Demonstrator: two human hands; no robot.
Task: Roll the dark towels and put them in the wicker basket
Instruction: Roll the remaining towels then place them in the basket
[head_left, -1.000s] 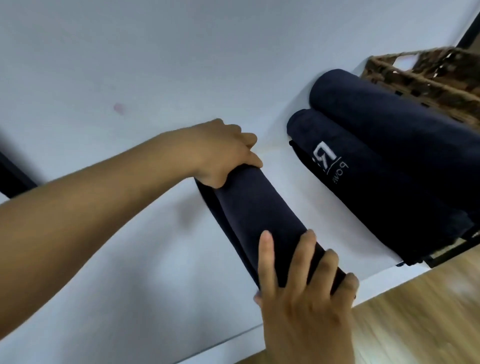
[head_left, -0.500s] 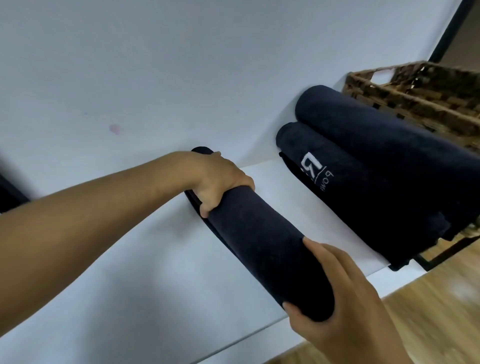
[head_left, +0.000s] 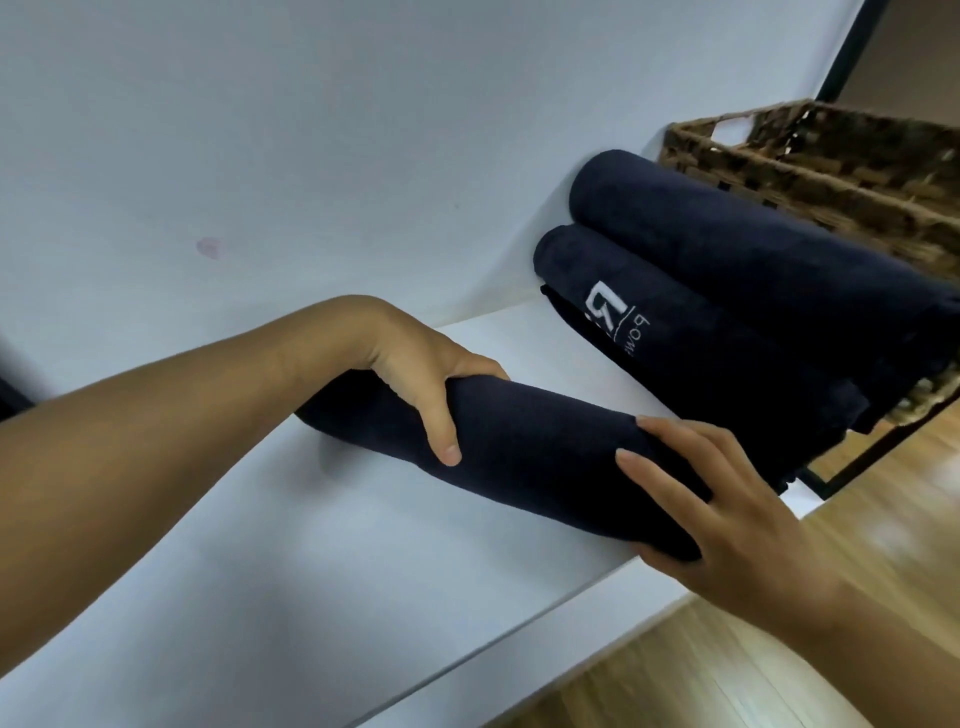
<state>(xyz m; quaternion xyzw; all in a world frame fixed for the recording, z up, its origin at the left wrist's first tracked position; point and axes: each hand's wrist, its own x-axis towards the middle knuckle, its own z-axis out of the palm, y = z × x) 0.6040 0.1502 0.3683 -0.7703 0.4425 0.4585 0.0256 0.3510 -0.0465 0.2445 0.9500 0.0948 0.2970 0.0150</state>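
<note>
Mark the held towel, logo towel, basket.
held towel (head_left: 530, 447), head view, middle of the roll.
logo towel (head_left: 717, 353), head view, fabric right of the logo.
basket (head_left: 831, 176), head view, woven near wall.

Table (head_left: 249, 582): under everything; its near edge runs from 7 to 3 o'clock.
Held towel (head_left: 524, 457): rolled, mid-table, lying from 10 to 4 o'clock.
Left hand (head_left: 415, 379): grips its 10 o'clock end.
Right hand (head_left: 727, 514): grips its 4 o'clock end, at the table edge.
Logo towel (head_left: 696, 358): at 2 o'clock, apart.
Far towel (head_left: 753, 254): touching the logo towel's far side.
Basket (head_left: 831, 171): just behind the far towel.
Floor (head_left: 769, 670): at 5 o'clock, beyond the edge.
</note>
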